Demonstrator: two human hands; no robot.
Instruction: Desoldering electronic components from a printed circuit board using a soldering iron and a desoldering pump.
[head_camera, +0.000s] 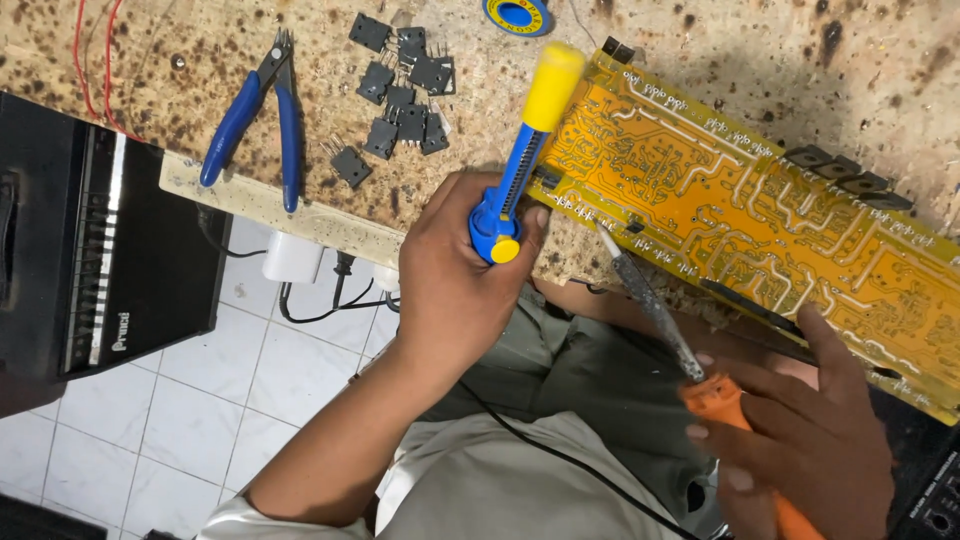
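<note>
Scorched workbench (700, 60), left hand (455, 280) gripping desoldering pump (520, 160), right hand (800, 440) gripping soldering iron (660, 310)

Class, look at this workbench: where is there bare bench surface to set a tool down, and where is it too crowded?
Free: the bench strip between the red wires and blue cutters; also the top-right corner above the yellow circuit board. Crowded: the black components, and the board's near edge, where the left hand and right hand work.

Bench layout from above.
Circuit board (740, 205) lies on the bench (180, 40), right of the transistors (400, 90); cutters (255, 115) left of these.
</note>
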